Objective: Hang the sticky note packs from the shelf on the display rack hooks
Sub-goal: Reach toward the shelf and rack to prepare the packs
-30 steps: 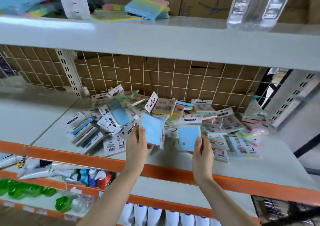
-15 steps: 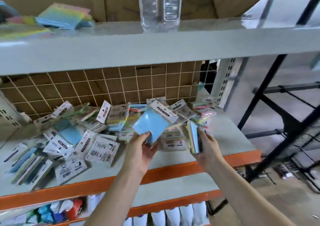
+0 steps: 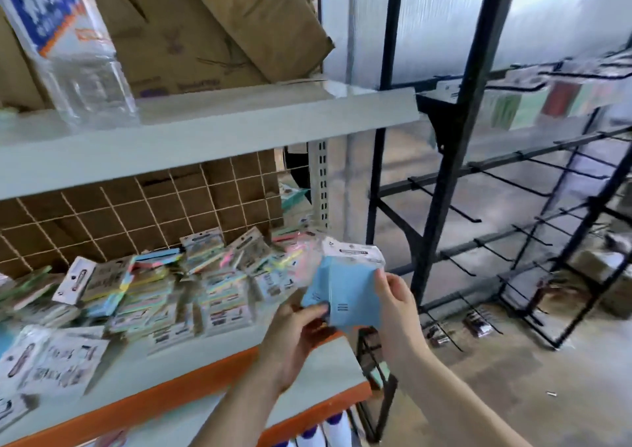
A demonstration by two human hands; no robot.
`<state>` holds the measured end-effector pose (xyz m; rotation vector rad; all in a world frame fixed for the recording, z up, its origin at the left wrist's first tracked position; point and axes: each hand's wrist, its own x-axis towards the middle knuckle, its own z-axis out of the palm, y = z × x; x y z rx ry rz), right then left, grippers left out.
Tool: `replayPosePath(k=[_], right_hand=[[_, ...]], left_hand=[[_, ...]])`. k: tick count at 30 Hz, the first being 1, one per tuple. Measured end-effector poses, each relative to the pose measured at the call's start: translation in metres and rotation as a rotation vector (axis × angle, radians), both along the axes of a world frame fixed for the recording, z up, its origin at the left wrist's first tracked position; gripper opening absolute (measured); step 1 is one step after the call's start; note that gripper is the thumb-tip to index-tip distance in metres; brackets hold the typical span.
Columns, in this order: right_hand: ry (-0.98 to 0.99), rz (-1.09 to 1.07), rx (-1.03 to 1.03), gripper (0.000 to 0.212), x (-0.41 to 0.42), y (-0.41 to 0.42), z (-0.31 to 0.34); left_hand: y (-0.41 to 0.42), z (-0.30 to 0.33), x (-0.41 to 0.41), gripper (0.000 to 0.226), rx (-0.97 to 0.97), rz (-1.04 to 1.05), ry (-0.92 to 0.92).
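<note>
Left hand (image 3: pixel 294 330) and right hand (image 3: pixel 398 309) each pinch blue sticky note pack (image 3: pixel 345 292) above shelf (image 3: pixel 212 374) corner. Pack pile (image 3: pixel 164 292) at 9 o'clock; black display rack (image 3: pixel 455 159) upright at 2 o'clock fronts hooks (image 3: pixel 444 200).

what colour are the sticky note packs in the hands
Light blue with white header cards; both hands hold the packs, clearest in the head view.

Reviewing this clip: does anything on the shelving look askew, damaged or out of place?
Yes. The sticky note packs lie in a loose, overlapping heap on the shelf, facing every direction rather than stacked. On the shelf above, a cardboard box sits tilted, its flap hanging open. Both hands hold blue packs.
</note>
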<state>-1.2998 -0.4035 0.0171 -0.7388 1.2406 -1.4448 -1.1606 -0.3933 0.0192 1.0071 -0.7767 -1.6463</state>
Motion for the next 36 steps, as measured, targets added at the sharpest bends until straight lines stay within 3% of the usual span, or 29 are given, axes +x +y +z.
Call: replayPosePath(k=[4, 7, 11, 16, 23, 29, 36], right_hand=[[0.059, -0.027, -0.012, 0.023, -0.058, 0.011, 0.001], [0.1, -0.052, -0.04, 0.02, -0.104, 0.017, 0.0], [0.144, -0.118, -0.083, 0.017, -0.167, 0.026, 0.01], [0.182, -0.221, -0.173, 0.017, -0.232, 0.03, 0.026], [0.17, -0.246, -0.253, 0.012, -0.291, 0.014, 0.042], [0.069, -0.14, -0.292, 0.017, -0.338, -0.018, 0.064], [0.149, -0.053, -0.356, 0.025, -0.388, -0.081, 0.081]], left_hand=[[0.001, -0.001, -0.054, 0.042, -0.023, -0.169, -0.153], [-0.005, 0.006, -0.1, 0.053, -0.061, -0.214, -0.36], [-0.015, 0.025, -0.165, 0.064, -0.15, -0.262, -0.471], [-0.023, 0.045, -0.242, 0.055, -0.254, -0.27, -0.549], [-0.043, 0.061, -0.319, 0.015, -0.31, -0.176, -0.357], [-0.084, 0.072, -0.361, 0.011, -0.372, -0.097, -0.343], [-0.142, 0.095, -0.4, 0.019, -0.335, -0.134, -0.247]])
